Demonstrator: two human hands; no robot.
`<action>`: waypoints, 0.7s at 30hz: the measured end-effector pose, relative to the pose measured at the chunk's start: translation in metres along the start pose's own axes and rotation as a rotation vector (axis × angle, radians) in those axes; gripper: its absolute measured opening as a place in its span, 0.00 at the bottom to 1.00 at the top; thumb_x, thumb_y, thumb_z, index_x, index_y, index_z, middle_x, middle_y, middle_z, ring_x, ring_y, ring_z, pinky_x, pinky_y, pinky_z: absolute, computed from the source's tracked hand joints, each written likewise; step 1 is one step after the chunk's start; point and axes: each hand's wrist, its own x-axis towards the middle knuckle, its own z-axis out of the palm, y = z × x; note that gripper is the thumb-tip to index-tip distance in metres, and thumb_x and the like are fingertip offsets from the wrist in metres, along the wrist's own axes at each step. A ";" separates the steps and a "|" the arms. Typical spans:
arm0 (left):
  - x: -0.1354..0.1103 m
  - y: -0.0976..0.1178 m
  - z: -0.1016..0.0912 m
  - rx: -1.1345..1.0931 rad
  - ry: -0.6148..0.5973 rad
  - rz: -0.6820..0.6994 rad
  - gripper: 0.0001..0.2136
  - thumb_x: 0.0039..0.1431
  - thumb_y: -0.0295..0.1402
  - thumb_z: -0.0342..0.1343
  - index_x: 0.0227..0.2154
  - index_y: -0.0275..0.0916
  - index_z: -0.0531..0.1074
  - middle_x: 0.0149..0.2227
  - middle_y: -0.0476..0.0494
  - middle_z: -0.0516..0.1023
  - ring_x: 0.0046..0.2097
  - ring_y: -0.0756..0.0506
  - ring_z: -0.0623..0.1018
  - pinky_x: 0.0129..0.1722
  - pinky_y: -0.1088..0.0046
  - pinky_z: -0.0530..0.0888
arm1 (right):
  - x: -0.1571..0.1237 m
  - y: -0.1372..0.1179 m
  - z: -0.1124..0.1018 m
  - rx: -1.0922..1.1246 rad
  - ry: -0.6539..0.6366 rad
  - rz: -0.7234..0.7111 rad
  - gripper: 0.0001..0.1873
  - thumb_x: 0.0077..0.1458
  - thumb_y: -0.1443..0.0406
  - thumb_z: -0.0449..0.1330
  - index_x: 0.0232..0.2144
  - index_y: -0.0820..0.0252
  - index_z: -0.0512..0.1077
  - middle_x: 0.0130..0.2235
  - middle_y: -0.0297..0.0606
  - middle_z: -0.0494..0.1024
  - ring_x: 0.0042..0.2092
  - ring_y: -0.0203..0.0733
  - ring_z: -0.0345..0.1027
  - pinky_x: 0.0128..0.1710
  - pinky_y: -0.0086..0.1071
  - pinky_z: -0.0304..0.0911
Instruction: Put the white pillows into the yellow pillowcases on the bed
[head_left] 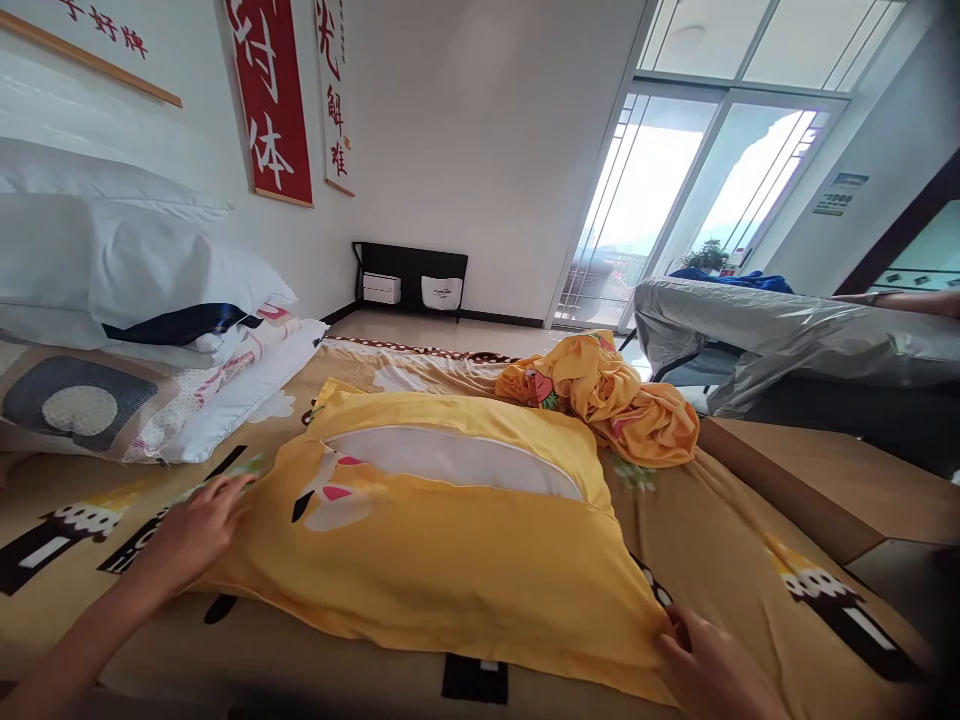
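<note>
A yellow pillowcase (480, 560) with a printed animal face lies flat in front of me on the bed. Its envelope opening gapes across the upper part, and a white pillow (442, 455) shows through it. My left hand (199, 530) rests at the pillowcase's left edge, fingers stretched out and lightly touching or just beside the cloth. At the near right corner, my right hand (709, 660) pinches the pillowcase fabric between thumb and fingers.
A crumpled orange-yellow cloth (600, 390) lies beyond the pillowcase on the patterned bedsheet (690, 530). White pillows (165, 260) are stacked at the left. A wooden board (832, 480) borders the right side, near a plastic-covered mattress (795, 320) with a person's arm (911, 300) on it.
</note>
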 end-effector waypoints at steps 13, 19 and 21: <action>0.052 0.187 -0.054 -0.200 -0.183 0.806 0.16 0.65 0.43 0.44 0.44 0.40 0.70 0.43 0.42 0.77 0.43 0.45 0.75 0.41 0.71 0.68 | 0.014 -0.016 -0.029 0.007 0.163 0.000 0.09 0.43 0.59 0.46 0.20 0.54 0.63 0.29 0.42 0.76 0.32 0.45 0.69 0.31 0.34 0.58; 0.045 0.184 0.016 -0.063 -0.086 0.894 0.18 0.61 0.49 0.48 0.33 0.37 0.69 0.37 0.39 0.74 0.41 0.40 0.73 0.40 0.66 0.67 | 0.026 -0.013 -0.009 0.443 0.141 0.100 0.19 0.35 0.56 0.43 0.28 0.57 0.66 0.31 0.41 0.77 0.34 0.46 0.70 0.33 0.33 0.63; 0.045 0.179 0.021 -0.076 -0.126 0.831 0.16 0.62 0.46 0.47 0.27 0.39 0.66 0.30 0.43 0.73 0.35 0.43 0.72 0.34 0.70 0.65 | 0.026 -0.019 -0.006 0.448 0.186 0.120 0.21 0.40 0.55 0.43 0.32 0.59 0.67 0.33 0.42 0.77 0.36 0.46 0.70 0.35 0.33 0.63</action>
